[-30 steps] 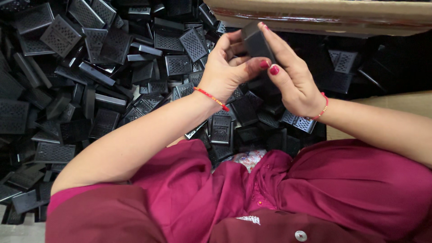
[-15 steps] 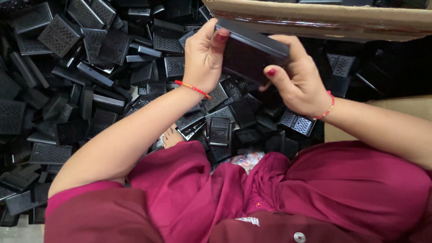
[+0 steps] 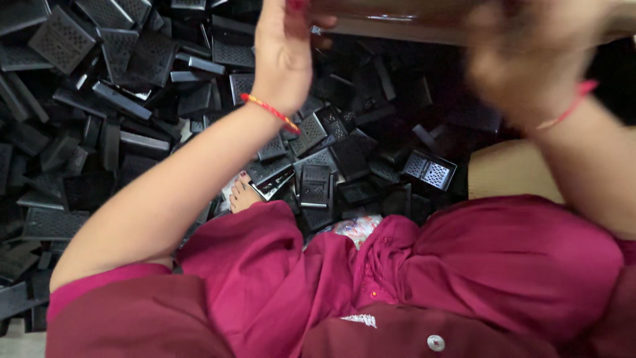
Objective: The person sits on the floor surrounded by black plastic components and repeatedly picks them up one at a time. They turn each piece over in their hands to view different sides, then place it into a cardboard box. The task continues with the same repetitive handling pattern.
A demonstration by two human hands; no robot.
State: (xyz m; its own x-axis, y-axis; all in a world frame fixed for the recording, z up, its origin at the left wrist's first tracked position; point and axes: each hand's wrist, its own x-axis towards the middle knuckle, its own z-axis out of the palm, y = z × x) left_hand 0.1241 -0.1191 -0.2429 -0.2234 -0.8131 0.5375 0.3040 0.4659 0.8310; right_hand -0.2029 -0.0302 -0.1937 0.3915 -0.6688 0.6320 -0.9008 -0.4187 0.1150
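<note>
Below me the floor is buried under a heap of black perforated plastic covers (image 3: 126,86), lying at every angle, with a brown cardboard box edge (image 3: 397,23) across the top of my view. My left hand (image 3: 281,56) is raised to that edge, red thread bracelet (image 3: 268,109) on the wrist, fingers running out of view; I cannot tell whether it grips anything. My right hand (image 3: 523,73) is a blur at the same height, apart from the left, grip unreadable. A dark piece may sit between them, but its axis is hidden. A bare foot (image 3: 244,195) pokes from magenta clothing (image 3: 411,278).
</note>
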